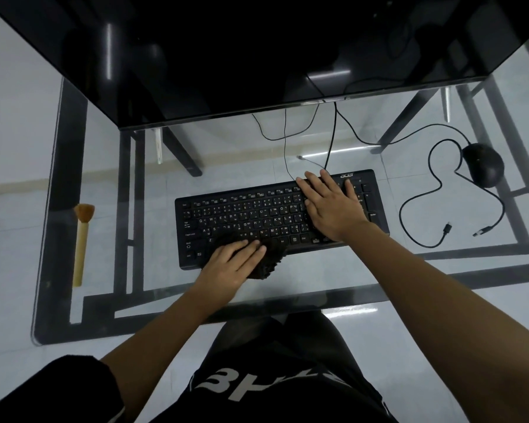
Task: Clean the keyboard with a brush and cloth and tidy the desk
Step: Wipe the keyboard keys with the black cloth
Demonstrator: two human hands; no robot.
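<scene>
- The left hand (pixel 231 264) lies flat, fingers spread and pressing a dark brown microfibre cloth (pixel 264 261) onto the near edge of the keyboard (pixel 257 215); the fingertips point away from the person and slightly right, over the bottom key row; part of the cloth hangs off the near edge onto the glass.
- The right hand (pixel 330 206) is splayed flat on the keyboard's right part, gripping nothing; in my judgement it steadies the board while the other hand wipes.
- The keyboard's long axis runs left to right, tilted a little so the right end sits farther away; the unwiped keys stretch from the cloth away toward the top rows and right toward the right hand, so the coming stroke likely follows that long axis; the left hand is the nearer one for it.
- The brush (pixel 81 245) lies on the glass desk (pixel 287 288) well to the left of the keyboard, bristles pointing away, touched by neither hand.
- To the right, well apart from the keyboard, lie a black mouse (pixel 483 164) and a loose USB cable (pixel 422 215), coiled untidily; these seem left for the tidying.
</scene>
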